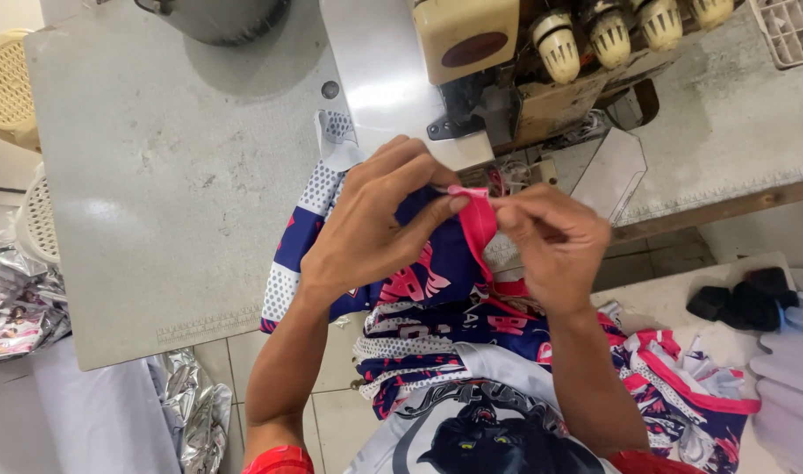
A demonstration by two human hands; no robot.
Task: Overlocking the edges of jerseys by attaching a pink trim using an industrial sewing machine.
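My left hand [375,219] and my right hand [551,241] meet in front of the sewing machine [472,53]. Both pinch a narrow pink fabric strip [479,224] between thumb and fingers. The strip belongs to a navy, white and pink printed garment [419,290] that hangs off the table edge into my lap. The machine's presser foot area [458,123] lies just beyond my fingertips.
A grey worktable [156,193] spreads to the left. Several cream thread cones [612,31] stand on the machine. More printed garments [682,386] are piled at the right, dark cloth pieces [744,298] beyond them. Silvery wrapping [15,298] lies at the left; tiled floor below.
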